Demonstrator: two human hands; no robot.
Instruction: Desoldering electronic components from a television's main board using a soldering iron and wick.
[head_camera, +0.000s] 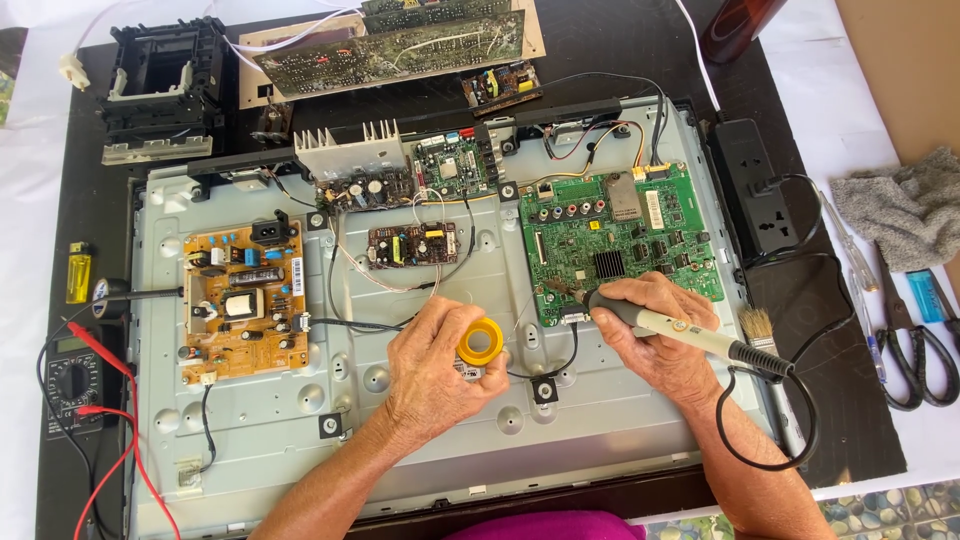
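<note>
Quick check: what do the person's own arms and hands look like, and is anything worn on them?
Both forearms are bare, with no sleeves in view. The left hand and right hand wear no gloves, and no rings, watch or bands show. A strip of magenta clothing shows at the bottom edge.

Bare panel (420, 440) is left open below both hands. Between the left hand (435, 365) and right hand (655, 330) a black cable (560, 365) is strung. Rightward passage is narrowed by the brush (760, 325) and power strip (755, 190).
</note>
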